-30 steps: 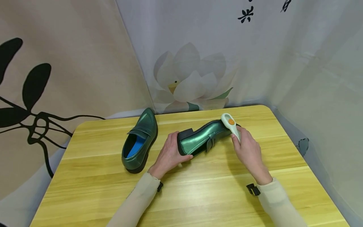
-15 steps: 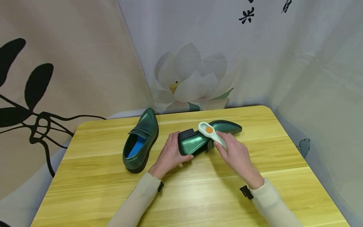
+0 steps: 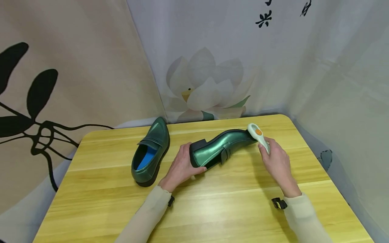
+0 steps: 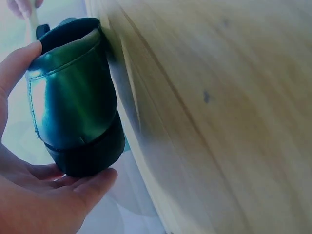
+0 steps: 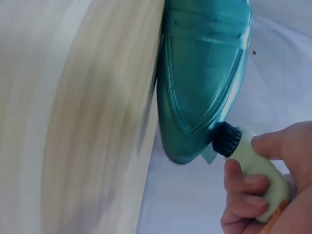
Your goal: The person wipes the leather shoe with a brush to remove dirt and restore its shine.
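A shiny green loafer [image 3: 214, 151] lies on its side, its dark sole and heel facing the back of the table. My left hand [image 3: 181, 166] grips its heel end, thumb at the opening and fingers under the heel, as the left wrist view shows. A white brush [image 3: 258, 136] with an orange spot is in my right hand [image 3: 276, 161], pinched between thumb and curled fingers. In the right wrist view the brush's dark bristles [image 5: 226, 139] meet the side of the loafer's toe [image 5: 185, 141].
The other green loafer [image 3: 151, 152], with a blue insole, stands upright left of my left hand, toe toward the back edge. Both rest on a wooden table [image 3: 212, 209]. Printed fabric curtains [image 3: 209, 77] hang right behind the table.
The brush in my right hand swept left to the shoe's middle, then back right to the toe. My left hand keeps its hold on the heel end.
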`<move>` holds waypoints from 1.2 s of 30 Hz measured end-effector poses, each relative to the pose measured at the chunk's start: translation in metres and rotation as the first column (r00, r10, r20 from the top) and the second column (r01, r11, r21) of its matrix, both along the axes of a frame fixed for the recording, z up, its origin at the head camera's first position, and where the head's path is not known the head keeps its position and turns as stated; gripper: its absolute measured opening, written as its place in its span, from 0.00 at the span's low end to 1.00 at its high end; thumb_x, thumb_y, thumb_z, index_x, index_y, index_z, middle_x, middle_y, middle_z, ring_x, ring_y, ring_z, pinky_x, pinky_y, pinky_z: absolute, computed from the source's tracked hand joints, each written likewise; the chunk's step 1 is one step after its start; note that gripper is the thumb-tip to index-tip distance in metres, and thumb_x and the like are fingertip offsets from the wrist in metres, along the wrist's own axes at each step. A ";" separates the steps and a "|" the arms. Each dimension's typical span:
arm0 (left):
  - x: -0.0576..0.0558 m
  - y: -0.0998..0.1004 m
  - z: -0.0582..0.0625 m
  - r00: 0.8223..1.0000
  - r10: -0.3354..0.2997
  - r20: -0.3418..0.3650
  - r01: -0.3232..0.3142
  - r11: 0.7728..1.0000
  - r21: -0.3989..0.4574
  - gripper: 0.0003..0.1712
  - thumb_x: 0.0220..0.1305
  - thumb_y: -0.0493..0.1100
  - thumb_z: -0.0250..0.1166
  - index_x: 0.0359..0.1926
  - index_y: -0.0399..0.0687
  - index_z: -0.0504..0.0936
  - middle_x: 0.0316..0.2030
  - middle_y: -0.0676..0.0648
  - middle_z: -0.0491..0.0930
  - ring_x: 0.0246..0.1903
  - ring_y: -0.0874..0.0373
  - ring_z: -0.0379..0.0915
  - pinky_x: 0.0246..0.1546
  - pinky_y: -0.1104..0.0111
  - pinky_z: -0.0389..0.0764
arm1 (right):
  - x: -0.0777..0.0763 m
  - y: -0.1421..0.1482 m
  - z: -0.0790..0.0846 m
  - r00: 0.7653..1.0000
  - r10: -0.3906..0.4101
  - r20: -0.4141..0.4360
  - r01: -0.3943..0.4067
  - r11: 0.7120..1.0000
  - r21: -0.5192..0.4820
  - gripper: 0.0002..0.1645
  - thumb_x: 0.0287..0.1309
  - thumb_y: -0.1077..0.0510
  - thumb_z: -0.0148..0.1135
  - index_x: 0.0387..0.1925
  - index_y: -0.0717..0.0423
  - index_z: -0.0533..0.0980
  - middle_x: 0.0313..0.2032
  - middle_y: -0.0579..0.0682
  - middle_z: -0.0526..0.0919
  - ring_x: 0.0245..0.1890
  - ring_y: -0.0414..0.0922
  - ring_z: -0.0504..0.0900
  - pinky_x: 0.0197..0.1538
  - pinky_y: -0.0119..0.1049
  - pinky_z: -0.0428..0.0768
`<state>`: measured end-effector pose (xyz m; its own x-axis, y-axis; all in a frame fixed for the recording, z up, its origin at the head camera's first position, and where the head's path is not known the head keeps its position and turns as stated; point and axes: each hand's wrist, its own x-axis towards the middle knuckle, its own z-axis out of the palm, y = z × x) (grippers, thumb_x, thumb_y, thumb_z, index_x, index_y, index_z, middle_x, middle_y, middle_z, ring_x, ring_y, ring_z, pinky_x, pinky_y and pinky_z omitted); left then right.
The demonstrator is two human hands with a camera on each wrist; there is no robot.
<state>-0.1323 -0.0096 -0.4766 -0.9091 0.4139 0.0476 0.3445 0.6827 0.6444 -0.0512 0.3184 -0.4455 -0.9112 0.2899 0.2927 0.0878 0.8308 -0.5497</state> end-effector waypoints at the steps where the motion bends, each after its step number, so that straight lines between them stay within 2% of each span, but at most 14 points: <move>1: 0.000 0.000 -0.001 1.000 0.004 0.011 -0.004 1.000 0.001 0.66 0.48 0.62 0.82 0.77 0.37 0.57 0.69 0.35 0.65 0.62 0.42 0.70 0.65 0.50 0.73 | 0.001 0.003 0.000 1.000 -0.007 0.004 0.007 1.000 -0.003 0.26 0.76 0.53 0.59 0.63 0.69 0.74 0.43 0.67 0.83 0.31 0.59 0.81 0.29 0.52 0.74; 5: -0.001 -0.001 -0.001 0.997 0.019 0.068 -0.020 1.000 0.013 0.65 0.51 0.64 0.80 0.80 0.45 0.55 0.70 0.38 0.63 0.61 0.42 0.71 0.63 0.49 0.75 | 0.004 0.010 -0.001 1.000 -0.023 0.012 0.023 1.000 -0.016 0.27 0.77 0.51 0.57 0.64 0.69 0.73 0.36 0.64 0.82 0.25 0.53 0.76 0.26 0.45 0.69; 10: -0.004 -0.001 0.005 0.991 0.042 0.123 -0.047 0.998 0.034 0.58 0.55 0.67 0.76 0.80 0.55 0.60 0.68 0.38 0.66 0.57 0.40 0.73 0.59 0.45 0.76 | 0.007 0.014 0.000 1.000 -0.024 0.005 0.025 0.999 -0.042 0.28 0.78 0.50 0.55 0.65 0.69 0.73 0.31 0.59 0.80 0.21 0.49 0.72 0.25 0.43 0.66; 13: -0.009 -0.002 0.011 0.986 0.050 0.161 -0.057 0.998 0.040 0.53 0.57 0.68 0.72 0.78 0.56 0.65 0.66 0.37 0.69 0.55 0.41 0.73 0.57 0.44 0.75 | 0.009 0.016 0.002 0.999 -0.032 0.007 0.033 0.998 -0.059 0.28 0.78 0.50 0.54 0.66 0.68 0.72 0.30 0.59 0.79 0.20 0.49 0.70 0.27 0.43 0.66; 17: -0.018 -0.005 0.017 0.972 0.048 0.229 -0.061 0.997 0.048 0.49 0.61 0.71 0.68 0.77 0.54 0.68 0.66 0.38 0.72 0.57 0.41 0.72 0.60 0.44 0.73 | 0.011 0.020 0.002 0.999 -0.041 0.005 0.041 0.996 -0.076 0.29 0.79 0.49 0.52 0.66 0.69 0.72 0.33 0.61 0.80 0.21 0.49 0.71 0.27 0.43 0.66; 22: -0.027 -0.009 0.021 0.935 0.048 0.352 -0.074 0.995 0.061 0.49 0.64 0.76 0.60 0.75 0.51 0.69 0.68 0.40 0.73 0.62 0.43 0.72 0.63 0.44 0.72 | 0.012 0.023 0.001 0.999 -0.043 0.018 0.045 0.994 -0.096 0.30 0.79 0.48 0.51 0.67 0.68 0.71 0.36 0.62 0.81 0.22 0.49 0.72 0.27 0.43 0.67; 25: -0.030 -0.011 0.023 0.903 0.033 0.429 -0.073 0.994 0.078 0.50 0.67 0.78 0.54 0.73 0.47 0.70 0.65 0.39 0.75 0.54 0.44 0.78 0.57 0.48 0.78 | 0.012 0.023 0.001 0.999 -0.044 0.023 0.046 0.994 -0.103 0.30 0.79 0.47 0.51 0.67 0.68 0.71 0.37 0.62 0.81 0.22 0.49 0.72 0.27 0.42 0.67; 29: -0.032 -0.013 0.023 0.866 0.007 0.499 -0.074 0.991 0.115 0.51 0.71 0.78 0.47 0.73 0.42 0.69 0.64 0.37 0.75 0.46 0.47 0.80 0.50 0.53 0.83 | 0.011 0.023 0.001 0.999 -0.038 0.030 0.041 0.993 -0.108 0.31 0.80 0.47 0.50 0.68 0.68 0.70 0.37 0.62 0.81 0.22 0.48 0.72 0.26 0.42 0.67; 31: -0.033 -0.013 0.022 0.856 0.004 0.518 -0.081 0.989 0.127 0.52 0.71 0.78 0.45 0.74 0.41 0.68 0.64 0.37 0.75 0.45 0.47 0.81 0.49 0.55 0.84 | 0.011 0.023 0.001 0.999 -0.038 0.031 0.041 0.993 -0.110 0.31 0.80 0.47 0.50 0.68 0.68 0.70 0.36 0.61 0.80 0.22 0.48 0.72 0.27 0.42 0.67; 36: -0.036 -0.013 0.021 0.834 -0.012 0.551 -0.087 0.984 0.153 0.55 0.70 0.81 0.40 0.75 0.42 0.67 0.60 0.36 0.76 0.32 0.44 0.85 0.40 0.56 0.87 | 0.011 0.023 0.001 0.999 -0.042 0.029 0.045 0.993 -0.111 0.31 0.80 0.47 0.50 0.68 0.68 0.71 0.34 0.60 0.80 0.22 0.48 0.71 0.27 0.43 0.67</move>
<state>-0.1681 -0.0230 -0.4554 -0.8206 0.4096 -0.3986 -0.1226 0.5551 0.8227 -0.0399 0.3413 -0.4449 -0.9040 0.3587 0.2325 0.1379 0.7596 -0.6355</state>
